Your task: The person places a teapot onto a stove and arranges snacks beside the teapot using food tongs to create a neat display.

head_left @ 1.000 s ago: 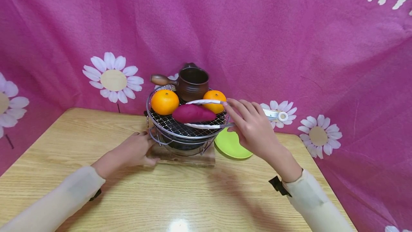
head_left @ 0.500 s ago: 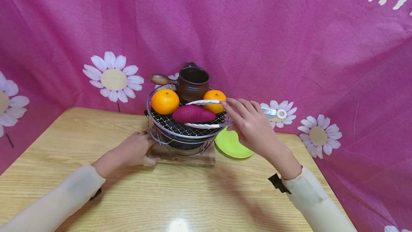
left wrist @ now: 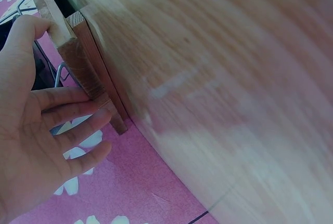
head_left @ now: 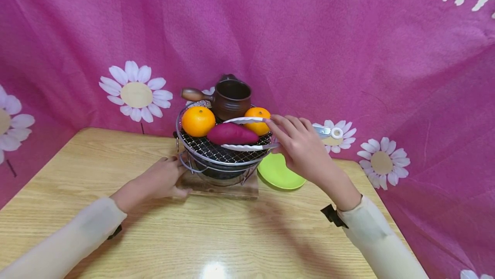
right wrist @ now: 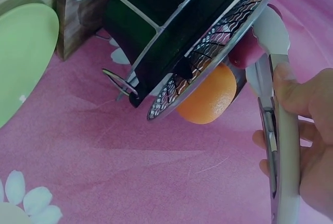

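Observation:
In the head view, my right hand holds white-tipped metal tongs, their tips on either side of a purple sweet potato. The sweet potato lies on the round wire rack of a small tabletop grill. Its left and right ends are flanked by two oranges. My left hand rests against the left side of the wooden board beneath the grill. In the left wrist view, the thumb touches the board's corner and the fingers extend along its side.
A dark brown pot with a wooden side handle stands at the rack's back. The green plate lies on the table right of the grill. A pink flowered cloth hangs behind the table.
My right hand has moved slightly back with the tongs, whose tips have drawn a little closer together. The sweet potato has shifted slightly backward. My left hand stays in place.

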`<state>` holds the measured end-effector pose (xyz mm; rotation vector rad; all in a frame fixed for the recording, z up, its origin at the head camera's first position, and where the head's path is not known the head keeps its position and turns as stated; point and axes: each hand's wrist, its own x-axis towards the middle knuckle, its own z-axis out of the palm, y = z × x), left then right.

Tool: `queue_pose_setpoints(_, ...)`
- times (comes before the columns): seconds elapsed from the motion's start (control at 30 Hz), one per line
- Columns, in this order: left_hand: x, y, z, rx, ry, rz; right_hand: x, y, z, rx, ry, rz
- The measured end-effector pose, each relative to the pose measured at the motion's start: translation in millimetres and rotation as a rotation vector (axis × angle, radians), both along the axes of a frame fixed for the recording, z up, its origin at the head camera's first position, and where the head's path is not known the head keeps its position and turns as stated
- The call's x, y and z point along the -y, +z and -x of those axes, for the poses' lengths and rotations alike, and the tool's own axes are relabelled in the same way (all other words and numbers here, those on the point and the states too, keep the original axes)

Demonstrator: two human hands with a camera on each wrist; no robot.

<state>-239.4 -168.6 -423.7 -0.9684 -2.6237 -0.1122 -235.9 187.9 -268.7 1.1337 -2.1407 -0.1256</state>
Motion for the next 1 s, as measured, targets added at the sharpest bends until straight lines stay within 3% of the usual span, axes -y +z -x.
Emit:
queue_pose_setpoints(0.43,0.3,0.7,-0.3,0.013,0.007,0.0,4.1,3.0,0.6,0.042,-0.039,-0.038)
queue_pose_setpoints(1.0,0.1,-1.3,0.3,0.01,0.009,0.004,4.3,-0.3,-0.6,0.055,-0.045,-0.01)
